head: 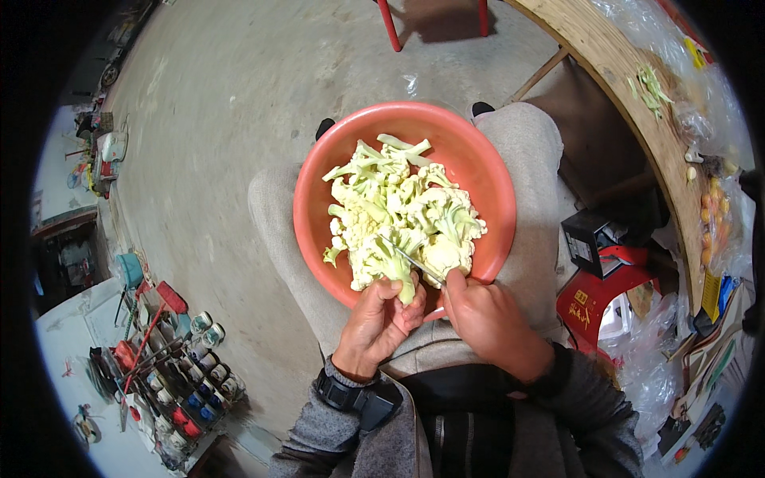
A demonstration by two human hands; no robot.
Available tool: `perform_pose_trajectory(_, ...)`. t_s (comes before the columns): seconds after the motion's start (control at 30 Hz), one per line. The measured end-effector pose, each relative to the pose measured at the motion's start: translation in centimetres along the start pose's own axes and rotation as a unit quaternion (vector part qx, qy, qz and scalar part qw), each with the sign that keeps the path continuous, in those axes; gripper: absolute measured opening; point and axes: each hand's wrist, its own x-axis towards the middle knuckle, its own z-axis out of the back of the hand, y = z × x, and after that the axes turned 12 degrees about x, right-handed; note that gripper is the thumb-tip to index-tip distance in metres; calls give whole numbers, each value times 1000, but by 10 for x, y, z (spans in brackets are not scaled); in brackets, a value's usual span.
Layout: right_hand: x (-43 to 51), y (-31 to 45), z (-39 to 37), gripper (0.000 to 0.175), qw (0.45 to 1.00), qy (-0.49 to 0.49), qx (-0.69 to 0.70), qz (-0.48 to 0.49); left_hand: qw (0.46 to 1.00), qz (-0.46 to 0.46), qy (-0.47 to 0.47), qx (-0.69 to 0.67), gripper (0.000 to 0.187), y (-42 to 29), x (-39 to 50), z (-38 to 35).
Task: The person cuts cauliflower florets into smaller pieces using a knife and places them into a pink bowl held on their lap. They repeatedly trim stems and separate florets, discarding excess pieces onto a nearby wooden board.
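A round red plastic basin (404,112) rests on my lap between my knees, with many cauliflower florets (364,215) inside. My left hand (381,316) grips the pale green stem of a cauliflower floret (391,263) over the basin's near side. In my right hand (487,316) is a knife (421,267), its handle hidden by the fingers. The thin blade points up and left and lies across the held floret, close to its stem. A larger cauliflower piece (445,254) lies in the basin just beyond my right hand.
On the right curves a wooden table edge (633,89) with green trimmings (651,89) and plastic bags on it. Below stand a black box (583,242) and a red box (588,308). A shoe rack (197,388) is at lower left; red stool legs (388,27) show ahead.
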Motion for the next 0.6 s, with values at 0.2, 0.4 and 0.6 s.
perform_pose_trajectory(0.2,-3,2,1,15,996,-8,92,-6,993,21,79,-89,26,-4,-5,3)
perform_pose_trajectory(0.4,-13,4,14,14,996,24,86,25,993,-8,99,-61,24,-11,-9,8)
perform_pose_trajectory(0.6,-10,6,12,13,999,34,40,-6,994,12,106,-24,23,-7,-4,9)
